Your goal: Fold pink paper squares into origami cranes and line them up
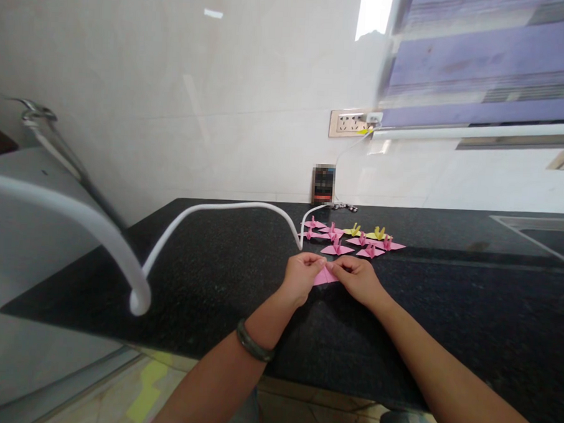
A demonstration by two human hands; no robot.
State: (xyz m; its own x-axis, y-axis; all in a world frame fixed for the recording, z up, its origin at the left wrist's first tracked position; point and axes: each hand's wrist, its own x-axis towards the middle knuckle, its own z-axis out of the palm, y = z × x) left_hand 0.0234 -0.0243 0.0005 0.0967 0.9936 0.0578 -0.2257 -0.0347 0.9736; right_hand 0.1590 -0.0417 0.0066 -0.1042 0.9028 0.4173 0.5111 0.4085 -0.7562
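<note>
My left hand (301, 276) and my right hand (359, 279) meet over a black stone counter (214, 264). Both pinch a folded piece of pink paper (324, 276) that lies between them on the counter. The fingers of each hand are curled closed on the paper's edges. A dark green bangle (254, 344) sits on my left wrist. Just beyond the hands stand several folded paper cranes (350, 239), mostly pink, with two yellow ones (366, 231) at the back.
A white cable (202, 217) loops across the counter's left side. A phone (323, 184) leans against the tiled wall, wired to a wall socket (350, 123). A sink (542, 235) lies at the far right. A tap (38, 115) juts in at the left.
</note>
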